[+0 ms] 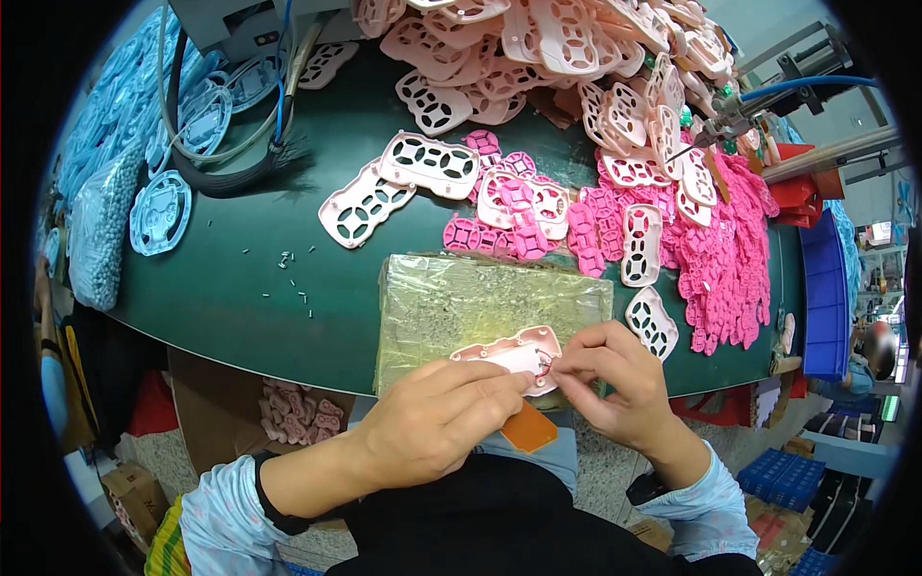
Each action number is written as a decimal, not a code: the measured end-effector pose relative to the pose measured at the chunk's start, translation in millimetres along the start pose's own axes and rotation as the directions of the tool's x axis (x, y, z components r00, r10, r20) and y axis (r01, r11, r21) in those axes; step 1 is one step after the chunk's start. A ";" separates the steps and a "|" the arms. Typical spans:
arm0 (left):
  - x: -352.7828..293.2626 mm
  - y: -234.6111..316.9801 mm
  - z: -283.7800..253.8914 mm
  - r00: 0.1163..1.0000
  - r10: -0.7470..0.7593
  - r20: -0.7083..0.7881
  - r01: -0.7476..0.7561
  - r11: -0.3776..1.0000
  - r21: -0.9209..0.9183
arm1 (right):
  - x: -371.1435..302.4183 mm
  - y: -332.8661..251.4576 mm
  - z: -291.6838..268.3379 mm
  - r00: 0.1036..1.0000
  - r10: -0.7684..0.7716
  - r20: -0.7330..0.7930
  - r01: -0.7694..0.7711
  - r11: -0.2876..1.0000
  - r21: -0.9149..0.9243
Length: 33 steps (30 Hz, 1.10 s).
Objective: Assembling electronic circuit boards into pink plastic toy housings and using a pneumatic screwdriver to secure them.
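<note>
Now | pale pink plastic shell gripped by left hand fingers | right hand fingers pinched narrow at its right end

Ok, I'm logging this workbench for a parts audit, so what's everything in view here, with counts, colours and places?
pale pink housing: one, held at the near table edge in both hands
orange tool: one, under the left hand
plastic-covered tray: one, yellowish, near edge of the green table
pale pink plates: a heap, table's far side, several loose in the middle
bright pink keypads: a heap, right side
light blue plates: many, left edge
bag of small beads: one, clear, left edge
blue bin: one, right of the table
left hand: fingers grip the housing
right hand: fingers pinch at the housing's right end
</note>
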State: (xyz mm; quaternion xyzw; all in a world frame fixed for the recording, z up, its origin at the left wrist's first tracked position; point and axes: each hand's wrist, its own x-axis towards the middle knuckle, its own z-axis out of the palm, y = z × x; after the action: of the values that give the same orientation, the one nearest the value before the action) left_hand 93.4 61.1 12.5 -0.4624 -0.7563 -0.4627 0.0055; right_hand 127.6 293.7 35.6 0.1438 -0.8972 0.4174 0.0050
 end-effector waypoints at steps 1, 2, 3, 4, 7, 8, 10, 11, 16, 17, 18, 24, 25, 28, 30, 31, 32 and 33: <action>0.3 0.6 0.5 1.000 -0.028 -0.014 0.027 0.999 -0.031 | 0.0 0.8 -0.2 1.000 -0.010 -0.002 0.010 1.000 -0.008; 0.5 1.1 1.3 0.998 -0.056 -0.028 0.054 0.997 -0.063 | 0.1 1.3 -0.4 1.000 -0.021 -0.005 0.021 1.000 -0.015; 0.4 1.0 3.2 0.998 -0.057 -0.028 0.055 0.996 -0.063 | 0.3 1.3 -0.3 1.000 -0.021 -0.004 0.021 1.000 -0.015; 0.2 0.1 6.1 0.995 -0.067 -0.077 0.060 0.994 -0.095 | 0.4 1.0 0.0 1.000 -0.027 -0.010 0.027 0.999 -0.022; 0.5 -0.2 7.4 0.985 -0.111 -0.131 0.091 0.984 -0.153 | 0.5 0.7 0.6 1.000 -0.017 -0.020 0.017 1.000 -0.022; 0.9 0.1 7.2 0.980 -0.143 -0.138 0.118 0.977 -0.178 | 0.4 0.8 0.9 1.000 -0.003 -0.024 0.002 1.000 -0.015; 0.5 2.5 7.3 0.970 -0.193 -0.145 0.158 0.962 -0.222 | -0.4 2.8 3.2 0.999 -0.024 -0.036 0.023 1.000 -0.016; 0.6 3.4 7.3 0.958 -0.243 -0.152 0.197 0.944 -0.265 | -0.9 3.6 3.7 0.998 -0.047 -0.047 0.046 0.999 -0.018; 0.8 1.5 1.5 0.999 -0.032 -0.010 0.032 0.999 -0.041 | 1.7 3.6 0.3 0.997 -0.073 -0.014 0.072 0.997 -0.033; 0.7 1.6 0.8 0.998 0.045 0.032 -0.047 0.998 0.053 | 2.0 3.9 -0.5 0.996 -0.084 0.001 0.084 0.996 -0.036; -0.2 1.1 0.8 0.998 0.046 0.032 -0.047 0.998 0.052 | 1.9 3.7 -1.4 0.997 -0.083 0.001 0.083 0.996 -0.037; -3.5 -2.9 -3.5 0.989 0.125 0.084 -0.133 0.986 0.098 | -0.4 4.7 -3.0 0.994 -0.098 0.051 0.099 0.995 -0.007; -4.6 -3.3 -1.2 0.981 0.178 0.073 -0.187 0.972 0.145 | -1.4 4.7 -3.1 0.993 -0.107 0.057 0.108 0.994 -0.018; -6.1 -2.6 -1.1 0.972 0.223 0.073 -0.234 0.947 0.218 | -5.8 1.4 -3.8 0.989 -0.129 0.072 0.136 0.986 -0.100; -5.6 -1.6 -2.5 0.973 0.216 0.081 -0.229 0.942 0.244 | -10.4 -5.9 -3.2 0.987 -0.143 0.080 0.155 0.973 -0.170; -4.7 -1.4 -3.3 0.976 0.200 0.080 -0.214 0.946 0.242 | -13.3 -12.1 -0.7 0.989 -0.130 0.065 0.142 0.963 -0.231; -4.1 -1.5 -3.5 0.980 0.185 0.079 -0.199 0.950 0.240 | -16.3 -15.9 1.6 0.992 -0.119 0.049 0.128 0.948 -0.290; -3.8 -1.7 -3.4 0.979 0.188 0.078 -0.202 0.950 0.237 | -20.1 -16.2 3.1 0.992 -0.120 0.044 0.127 0.947 -0.296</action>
State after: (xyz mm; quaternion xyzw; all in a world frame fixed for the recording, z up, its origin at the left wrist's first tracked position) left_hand 93.0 55.8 11.5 -0.5432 -0.7579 -0.3505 0.0872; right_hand 151.4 286.6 43.0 0.2026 -0.9391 0.2744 0.0412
